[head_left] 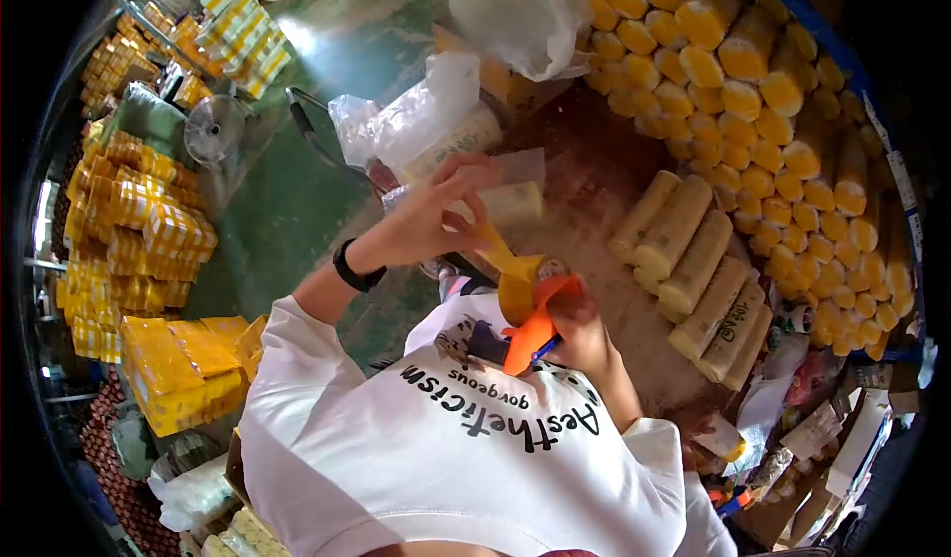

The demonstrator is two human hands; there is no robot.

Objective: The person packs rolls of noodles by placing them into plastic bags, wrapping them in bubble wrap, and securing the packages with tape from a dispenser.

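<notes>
My right hand [582, 334] is closed round an orange tape dispenser [540, 324] with a blue part, held in front of my chest. A roll of yellow packing tape [517, 291] sits on the dispenser. From it a short strip of tape [495, 248] runs up to my left hand [446, 210], whose fingers pinch its end. A black band circles my left wrist. Just beyond my left hand lies a cream-coloured wrapped roll [513, 205], partly hidden by the hand. A clear, pale sheet [520, 166] shows beside the fingertips.
Wrapped rolls [684, 250] lie on the floor at the right, before a tall stack of yellow-ended rolls [753, 91]. Clear plastic bags [520, 17] stand ahead. Yellow taped boxes [188, 369] are piled at the left, near a fan [214, 129]. Cardboard and wrapping [822, 448] clutter the lower right.
</notes>
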